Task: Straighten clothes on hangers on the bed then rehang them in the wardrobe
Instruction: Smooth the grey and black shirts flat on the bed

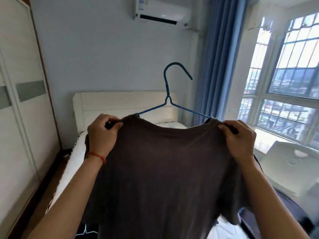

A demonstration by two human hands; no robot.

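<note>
A dark brown T-shirt (pixel 165 169) hangs on a blue wire hanger (pixel 168 94), held up in front of me above the bed (pixel 76 152). My left hand (pixel 101 133) pinches the shirt's left shoulder over the hanger end. My right hand (pixel 240 138) pinches the right shoulder the same way. The hanger's hook stands upright above the collar, pointing right. The shirt hides most of the bed below it.
The wardrobe (pixel 19 100) with white sliding doors stands at the left. A cream headboard (pixel 120 104) is against the far wall. Blue curtains (pixel 219 66) and a barred window (pixel 290 83) are at the right, with a white chair (pixel 291 159) below. Dark cloth (pixel 293 213) lies at lower right.
</note>
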